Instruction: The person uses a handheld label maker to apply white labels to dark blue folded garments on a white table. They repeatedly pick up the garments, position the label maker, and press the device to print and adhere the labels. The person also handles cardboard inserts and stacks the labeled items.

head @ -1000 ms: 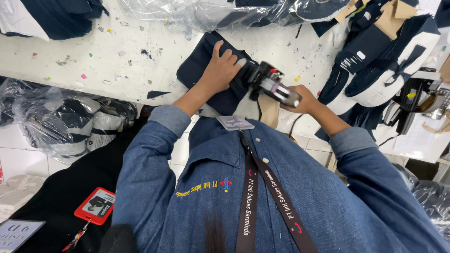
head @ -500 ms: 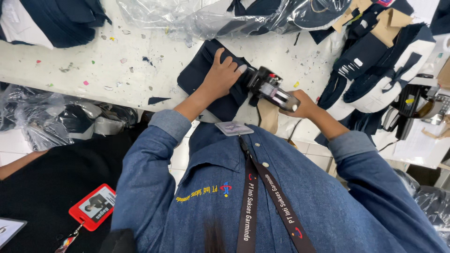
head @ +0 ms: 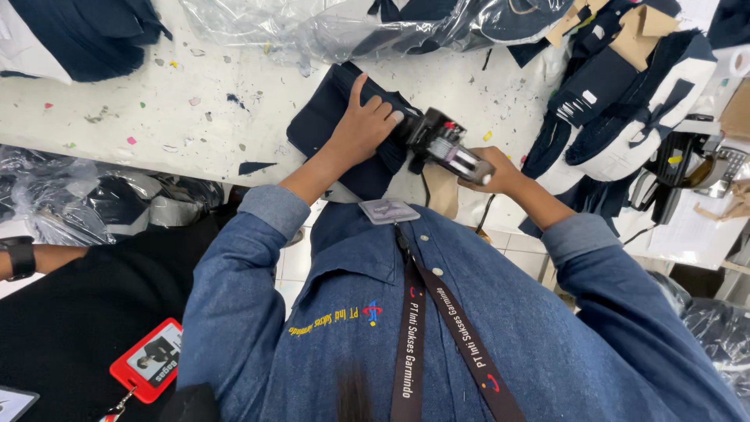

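Centrally, the left hand [head: 361,129] lies flat, fingers spread, pressing a folded dark navy garment [head: 332,125] on the speckled white table [head: 156,117]. Just beside it, the right hand [head: 492,173] is closed round the grip of a black tagging gun [head: 444,144], whose nose meets the garment's right edge.

garment workshop, probably | bagged clothes [head: 375,27] | scrap-speckled table [head: 156,117]

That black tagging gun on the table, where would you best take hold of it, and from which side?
Judging by its pose, by the rear handle, from the near right. The tagging gun points its nose at the dark folded cloth, which the left hand presses flat. The right hand already wraps that handle.
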